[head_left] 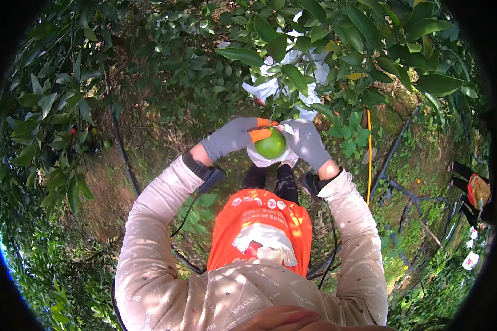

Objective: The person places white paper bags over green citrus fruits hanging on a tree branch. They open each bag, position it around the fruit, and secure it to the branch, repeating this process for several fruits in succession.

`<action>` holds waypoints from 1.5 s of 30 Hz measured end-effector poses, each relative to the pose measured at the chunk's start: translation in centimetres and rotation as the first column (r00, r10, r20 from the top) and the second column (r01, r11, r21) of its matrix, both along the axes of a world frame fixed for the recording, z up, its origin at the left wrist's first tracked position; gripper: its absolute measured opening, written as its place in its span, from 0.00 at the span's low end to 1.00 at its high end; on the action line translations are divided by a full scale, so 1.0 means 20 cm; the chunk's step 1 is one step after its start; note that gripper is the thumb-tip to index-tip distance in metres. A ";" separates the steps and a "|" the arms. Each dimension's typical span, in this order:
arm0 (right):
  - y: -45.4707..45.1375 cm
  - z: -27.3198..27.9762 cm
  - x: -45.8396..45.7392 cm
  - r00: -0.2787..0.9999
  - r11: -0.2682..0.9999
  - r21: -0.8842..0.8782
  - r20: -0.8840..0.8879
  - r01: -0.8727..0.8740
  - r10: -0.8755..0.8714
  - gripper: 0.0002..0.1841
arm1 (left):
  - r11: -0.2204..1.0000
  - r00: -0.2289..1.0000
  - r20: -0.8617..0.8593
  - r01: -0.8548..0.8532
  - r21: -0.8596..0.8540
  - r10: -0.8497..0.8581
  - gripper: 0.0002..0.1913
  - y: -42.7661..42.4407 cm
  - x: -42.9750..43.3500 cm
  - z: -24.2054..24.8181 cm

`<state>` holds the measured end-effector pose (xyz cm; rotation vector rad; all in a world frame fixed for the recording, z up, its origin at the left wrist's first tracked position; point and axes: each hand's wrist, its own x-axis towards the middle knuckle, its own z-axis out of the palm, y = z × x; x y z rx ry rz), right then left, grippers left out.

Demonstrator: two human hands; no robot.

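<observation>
A green citrus fruit (pixel 270 145) hangs from a leafy twig in front of me, with a white fruit bag (pixel 260 160) open around its lower part. My left hand (pixel 234 137), in a grey glove with orange fingertips, grips the fruit's upper left side near the stem. On the other side, my gloved right hand (pixel 307 142) pinches the bag's upper edge; its fingertips are partly hidden. Against my body, an orange apron (pixel 223 240) bearing writing holds a stack of white bags (pixel 267 240) in its pocket.
Other white bags (pixel 314 68) hang among citrus leaves (pixel 296 78) just beyond my hands. A yellow hose (pixel 369 157) and dark pipes (pixel 122 145) cross the ground. Cables run from both wrist devices (pixel 211 178). Another person (pixel 476 190) is at the far right.
</observation>
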<state>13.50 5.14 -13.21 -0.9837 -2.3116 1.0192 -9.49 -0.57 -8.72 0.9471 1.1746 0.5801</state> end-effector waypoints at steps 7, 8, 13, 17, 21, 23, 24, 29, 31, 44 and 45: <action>-0.05 0.09 0.01 0.955 0.940 -0.235 -0.104 0.248 -0.278 0.06 | 0.974 0.983 -0.072 -0.178 -0.140 0.169 0.29 -0.04 0.11 -0.02; -0.05 0.09 0.03 0.952 0.916 -0.338 -0.132 0.218 -0.275 0.07 | 0.975 0.979 -0.021 -0.206 -0.083 0.205 0.30 -0.06 0.11 0.01; -0.03 0.09 0.08 0.854 0.600 -0.795 -0.253 0.085 -0.455 0.08 | 0.820 0.966 -0.256 0.125 0.559 0.027 0.35 -0.16 0.09 0.13; -0.04 0.11 0.06 0.832 0.429 -0.903 -0.228 0.014 -0.507 0.10 | 0.912 0.884 -0.433 0.021 0.411 0.175 0.32 -0.21 0.17 0.12; -0.06 0.16 0.04 0.828 0.396 -0.917 -0.185 0.048 -0.529 0.14 | 0.890 0.884 -0.118 -0.438 0.123 0.452 0.17 -0.18 0.24 0.04; -0.06 0.17 0.02 0.755 0.252 -0.966 -0.213 -0.065 -0.621 0.16 | 0.766 0.771 -0.074 -0.609 0.205 0.632 0.13 -0.16 0.27 -0.01; -0.07 0.18 0.01 0.793 0.342 -0.938 -0.246 -0.050 -0.557 0.16 | 0.751 0.745 -0.129 -0.622 0.223 0.655 0.12 -0.16 0.28 -0.03; -0.14 0.16 -0.02 0.904 0.555 -0.818 -0.114 0.150 -0.413 0.13 | 0.719 0.641 -0.327 -0.604 0.344 0.695 0.09 -0.15 0.35 -0.11; -0.16 0.11 -0.03 0.831 0.502 -0.843 -0.131 0.194 -0.540 0.10 | 0.723 0.649 -0.321 -0.598 0.346 0.690 0.09 -0.14 0.37 -0.12; -0.13 -0.02 -0.03 0.790 0.513 -0.707 0.105 0.486 -0.604 0.06 | 0.849 0.842 0.137 -0.496 -0.180 0.521 0.17 -0.08 0.30 -0.26; -0.13 0.00 -0.02 0.774 0.447 -0.763 0.108 0.467 -0.624 0.07 | 0.820 0.805 0.185 -0.516 -0.248 0.563 0.17 -0.07 0.31 -0.28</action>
